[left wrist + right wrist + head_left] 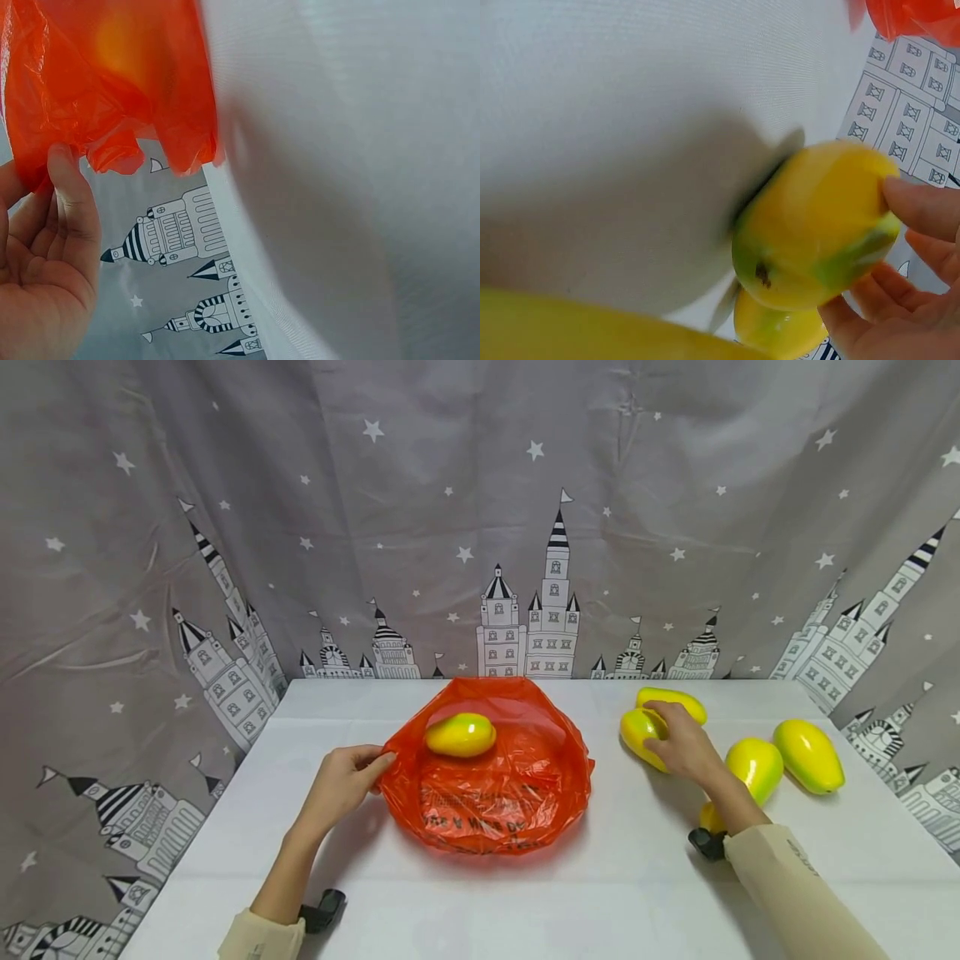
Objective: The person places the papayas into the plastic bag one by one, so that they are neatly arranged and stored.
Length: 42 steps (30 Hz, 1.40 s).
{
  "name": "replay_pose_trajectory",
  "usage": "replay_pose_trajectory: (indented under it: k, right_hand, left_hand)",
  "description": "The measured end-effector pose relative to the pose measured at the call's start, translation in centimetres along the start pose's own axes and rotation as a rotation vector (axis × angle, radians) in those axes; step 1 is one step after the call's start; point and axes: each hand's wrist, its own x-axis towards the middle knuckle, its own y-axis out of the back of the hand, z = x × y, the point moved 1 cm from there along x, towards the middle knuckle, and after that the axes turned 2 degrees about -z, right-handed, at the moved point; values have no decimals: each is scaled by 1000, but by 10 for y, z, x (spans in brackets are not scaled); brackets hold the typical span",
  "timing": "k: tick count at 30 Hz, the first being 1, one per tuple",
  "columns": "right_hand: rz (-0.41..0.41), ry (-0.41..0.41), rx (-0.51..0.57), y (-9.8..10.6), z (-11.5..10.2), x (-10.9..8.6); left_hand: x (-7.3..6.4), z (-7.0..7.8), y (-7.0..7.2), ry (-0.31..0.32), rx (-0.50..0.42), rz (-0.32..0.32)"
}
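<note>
A red plastic bag [480, 827] lies with its mouth held wide on the white table, and one yellow-green mango [461, 735] rests inside it. My left hand [348, 781] pinches the bag's left rim between thumb and fingers; the left wrist view shows the thumb [71, 187] pressed on the red film. Over on the right, my right hand [684, 742] grips another mango [817, 225], thumb on one side and fingers round the other. Just behind that one lies a further mango [678, 700], partly covered by the hand.
Two mangoes lie to the right of the right forearm, a near one [756, 770] and an outer one [808, 757]. Another yellow fruit [712, 817] is partly hidden under the right wrist. A grey curtain [420, 527] printed with castles stands behind the table [525, 910].
</note>
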Motion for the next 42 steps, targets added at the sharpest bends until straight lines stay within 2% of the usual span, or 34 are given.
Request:
replay_pose_trajectory:
  k: [5,10,17,34,42]
  right_hand:
    - [-52,-25,33,2,2,1]
    - [-110,-58,2,2,4,2]
    - [-159,-53,-7,2,5,0]
    - [-129,-33,-2,2,6,-4]
    - [-102,14,-3,3,10,-8]
  left_hand:
    - [0,0,-1,4,1,-3]
    - [0,1,-1,3,-3,-10]
    - [-1,2,0,8,7,-12]
    - [0,2,0,-5,2,-11]
    - [-1,2,0,-3,7,-11]
